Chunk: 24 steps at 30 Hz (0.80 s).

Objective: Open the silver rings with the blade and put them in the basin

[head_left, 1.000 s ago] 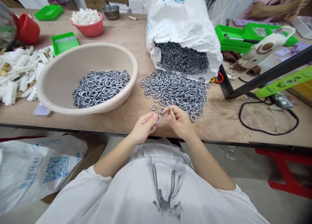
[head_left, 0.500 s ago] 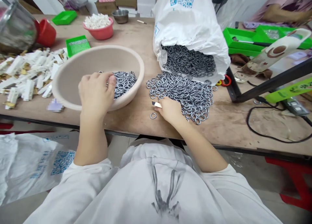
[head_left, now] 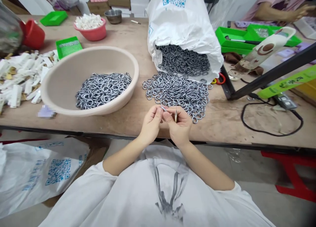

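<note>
A grey ring (head_left: 163, 109) is pinched at the fingertips of left hand (head_left: 151, 123) and right hand (head_left: 181, 128); a slim knife (head_left: 176, 116) is clasped by the latter.

What a crowded brown tabletop (head_left: 222, 126)! Beige basin (head_left: 61, 84) on the left, white pieces (head_left: 22, 69) strewn beside it, green tray (head_left: 69, 48) just behind, red bowl (head_left: 93, 34) farther back. And there, a white sack (head_left: 182, 26) on its side, loose rings (head_left: 177, 90) heaped at its mouth, black cable (head_left: 242, 116) looping at right!
</note>
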### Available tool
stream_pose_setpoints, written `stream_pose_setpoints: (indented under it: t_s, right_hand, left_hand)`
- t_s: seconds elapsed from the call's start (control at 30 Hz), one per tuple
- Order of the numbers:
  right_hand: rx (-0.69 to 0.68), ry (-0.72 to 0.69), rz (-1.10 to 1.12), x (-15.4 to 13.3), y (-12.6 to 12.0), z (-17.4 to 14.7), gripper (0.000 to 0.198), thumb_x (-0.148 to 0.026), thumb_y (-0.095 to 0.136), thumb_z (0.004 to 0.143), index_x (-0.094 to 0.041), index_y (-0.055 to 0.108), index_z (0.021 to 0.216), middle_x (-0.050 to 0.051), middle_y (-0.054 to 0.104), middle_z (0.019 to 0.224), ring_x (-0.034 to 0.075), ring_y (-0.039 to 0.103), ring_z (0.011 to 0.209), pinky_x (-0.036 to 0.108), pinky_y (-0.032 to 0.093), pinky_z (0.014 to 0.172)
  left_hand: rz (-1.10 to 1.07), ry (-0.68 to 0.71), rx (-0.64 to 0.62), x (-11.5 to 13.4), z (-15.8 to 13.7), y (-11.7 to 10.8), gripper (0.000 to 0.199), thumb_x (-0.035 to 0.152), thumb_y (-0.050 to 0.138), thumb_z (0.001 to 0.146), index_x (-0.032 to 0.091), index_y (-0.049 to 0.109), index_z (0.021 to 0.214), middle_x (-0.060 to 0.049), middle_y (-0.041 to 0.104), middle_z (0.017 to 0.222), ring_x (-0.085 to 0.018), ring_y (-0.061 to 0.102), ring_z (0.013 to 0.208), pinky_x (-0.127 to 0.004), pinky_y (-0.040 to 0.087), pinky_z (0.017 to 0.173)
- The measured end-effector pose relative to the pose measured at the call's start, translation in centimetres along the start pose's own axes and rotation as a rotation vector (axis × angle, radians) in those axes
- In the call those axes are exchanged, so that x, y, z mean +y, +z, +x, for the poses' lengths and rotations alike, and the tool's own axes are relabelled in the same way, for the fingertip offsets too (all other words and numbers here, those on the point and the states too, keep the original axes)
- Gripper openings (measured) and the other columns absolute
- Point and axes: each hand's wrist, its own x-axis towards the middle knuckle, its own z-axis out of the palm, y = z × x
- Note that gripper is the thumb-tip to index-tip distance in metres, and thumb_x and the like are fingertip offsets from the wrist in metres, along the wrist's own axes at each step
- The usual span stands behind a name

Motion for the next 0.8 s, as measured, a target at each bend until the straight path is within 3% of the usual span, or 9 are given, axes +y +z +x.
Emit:
stream_pose_setpoints:
  t_s: [0.17, 0.3, 0.37, 0.47, 0.63, 0.7, 0.8]
  right_hand:
    - [-0.036, 0.042, -0.031, 0.0, -1.1, 0.0, 0.026, -0.046, 0.076, 0.077, -0.024, 0.063, 0.077, 0.001, 0.052, 0.081, 0.017, 0.052, 0.076, 0.035, 0.049, 0.073]
    - [-0.271, 0.090, 0.036, -0.5, -2.0, 1.3, 0.032, -0.050, 0.075, 0.078, -0.026, 0.070, 0.099, 0.003, 0.060, 0.092, 0.018, 0.057, 0.084, 0.034, 0.050, 0.075]
    - [-0.369, 0.066, 0.039, -0.6, -2.1, 1.6, 0.030, -0.049, 0.073, 0.080, -0.026, 0.072, 0.099, 0.004, 0.061, 0.093, 0.019, 0.059, 0.089, 0.036, 0.051, 0.083]
    - [-0.348, 0.024, 0.031, -0.3, -1.8, 1.7, 0.027, -0.048, 0.075, 0.080, -0.024, 0.073, 0.093, 0.003, 0.062, 0.091, 0.019, 0.060, 0.090, 0.036, 0.049, 0.086]
    - [-0.250, 0.087, -0.035, 0.2, -2.2, 1.9, 0.037, -0.057, 0.066, 0.085, -0.021, 0.065, 0.077, 0.000, 0.058, 0.075, 0.015, 0.054, 0.072, 0.031, 0.044, 0.072]
    - [-0.328, 0.112, -0.119, -0.1, -2.8, 1.9, 0.041, -0.062, 0.063, 0.085, -0.021, 0.062, 0.078, 0.000, 0.057, 0.072, 0.015, 0.051, 0.068, 0.029, 0.041, 0.066]
    - [-0.476, 0.007, -0.306, -0.8, -3.5, 1.4, 0.041, -0.059, 0.056, 0.091, -0.021, 0.059, 0.078, 0.000, 0.056, 0.070, 0.015, 0.049, 0.067, 0.029, 0.035, 0.063]
  left_hand:
    - [-0.246, -0.165, 0.068, 0.0, -0.2, 0.2, 0.042, 0.057, 0.067, 0.084, 0.018, 0.054, 0.073, 0.002, 0.051, 0.069, -0.009, 0.045, 0.062, -0.021, 0.039, 0.059]
    - [-0.232, -0.215, -0.030, 0.6, -0.4, -0.4, 0.046, 0.061, 0.071, 0.078, 0.017, 0.056, 0.072, 0.002, 0.049, 0.064, -0.008, 0.043, 0.057, -0.021, 0.037, 0.054]
    - [-0.252, -0.233, -0.016, 0.8, -0.4, -0.4, 0.049, 0.063, 0.072, 0.076, 0.017, 0.057, 0.073, 0.003, 0.047, 0.063, -0.008, 0.041, 0.054, -0.021, 0.036, 0.051]
    - [-0.315, -0.286, 0.043, 0.8, -0.4, 0.1, 0.052, 0.066, 0.071, 0.075, 0.017, 0.055, 0.072, 0.004, 0.042, 0.059, -0.007, 0.036, 0.051, -0.020, 0.032, 0.048]
    - [-0.327, -0.274, -0.031, 0.7, -0.2, 0.4, 0.056, 0.067, 0.067, 0.078, 0.018, 0.045, 0.063, 0.006, 0.035, 0.051, -0.006, 0.031, 0.046, -0.021, 0.027, 0.047]
    - [-0.310, -0.271, -0.015, 0.7, -0.1, 0.2, 0.058, 0.068, 0.067, 0.078, 0.018, 0.043, 0.061, 0.006, 0.034, 0.049, -0.006, 0.029, 0.046, -0.021, 0.026, 0.046]
    - [-0.286, -0.282, 0.041, 0.9, 0.1, 0.0, 0.060, 0.071, 0.068, 0.075, 0.018, 0.043, 0.061, 0.006, 0.034, 0.049, -0.005, 0.027, 0.045, -0.021, 0.024, 0.045]
